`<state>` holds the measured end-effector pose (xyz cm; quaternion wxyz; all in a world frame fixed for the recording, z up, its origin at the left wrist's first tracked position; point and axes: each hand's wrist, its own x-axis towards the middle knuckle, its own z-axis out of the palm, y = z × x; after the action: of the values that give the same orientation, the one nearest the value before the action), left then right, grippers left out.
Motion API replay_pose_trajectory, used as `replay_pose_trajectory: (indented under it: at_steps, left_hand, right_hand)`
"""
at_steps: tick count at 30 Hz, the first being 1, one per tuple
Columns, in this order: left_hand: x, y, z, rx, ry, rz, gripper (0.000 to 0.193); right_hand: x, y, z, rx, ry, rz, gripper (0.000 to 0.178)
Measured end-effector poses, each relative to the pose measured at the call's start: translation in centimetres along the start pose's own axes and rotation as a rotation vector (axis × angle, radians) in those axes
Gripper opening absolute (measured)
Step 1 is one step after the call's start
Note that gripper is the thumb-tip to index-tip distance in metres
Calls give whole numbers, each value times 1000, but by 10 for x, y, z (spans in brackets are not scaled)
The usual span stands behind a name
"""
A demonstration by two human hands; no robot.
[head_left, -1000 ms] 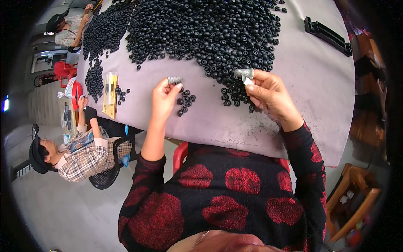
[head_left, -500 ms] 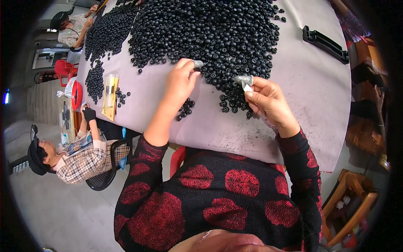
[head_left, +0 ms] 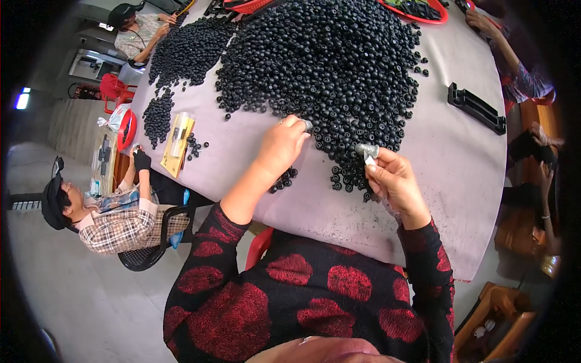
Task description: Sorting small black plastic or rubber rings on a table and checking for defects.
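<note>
A big heap of small round black parts [head_left: 321, 66], each with a hole or recess, covers the middle of the table. My left hand [head_left: 283, 145] is at the heap's near edge, its fingers bent together with a grey cover on one fingertip. Whatever they pinch is hidden. My right hand [head_left: 396, 184] pinches a small white piece [head_left: 370, 160] between thumb and index finger, beside the heap's near right tip. A silvery grey cover [head_left: 367, 149] wraps that index finger. Beneath my left wrist lies a small group of black parts [head_left: 283, 180], apart from the heap.
A long black tray [head_left: 477, 109] lies at the right. Red baskets [head_left: 423, 17] stand at the far edge. On the left are a smaller heap [head_left: 187, 51] and a yellow card with a clear tube [head_left: 178, 145]. Co-workers sit around the table; one wears a checked shirt [head_left: 121, 227].
The view has tilted, so the table and both hands sit lower and further right in the picture. My left fingers have curled closer together. The right hand keeps its pinch on the white piece.
</note>
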<state>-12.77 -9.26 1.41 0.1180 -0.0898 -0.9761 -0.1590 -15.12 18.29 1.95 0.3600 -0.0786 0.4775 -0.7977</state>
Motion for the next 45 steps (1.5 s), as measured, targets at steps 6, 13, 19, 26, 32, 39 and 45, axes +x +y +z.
replay_pose_trajectory:
  at_steps: [6, 13, 19, 26, 32, 39, 45]
  left_hand:
    - [-8, 5, -1, 63, 0, 19, 13]
    - [-15, -8, 4, -49, 55, 41, 13]
    - [-9, 25, -10, -1754, -136, -691, 12]
    - [-8, 68, 16, -2114, -200, -996, 13]
    - [-10, 86, 17, -2138, -243, -997, 17]
    - [-15, 87, 25, -2274, -276, -885, 18]
    - [-12, 91, 17, -2198, -291, -913, 15]
  right_hand:
    - [-1, 2, -1, -9, 31, 25, 31]
    - [-1, 6, -5, -22, 27, 11, 26]
    - [-2, 2, 1, 9, -22, 18, 31]
    - [-6, -8, 5, -2, -125, -13, 47]
    - [-7, -2, 2, 1, -167, -22, 46]
    - [-8, 0, 2, -37, -164, 12, 36]
    - [-9, 0, -1, -18, -183, 44, 36]
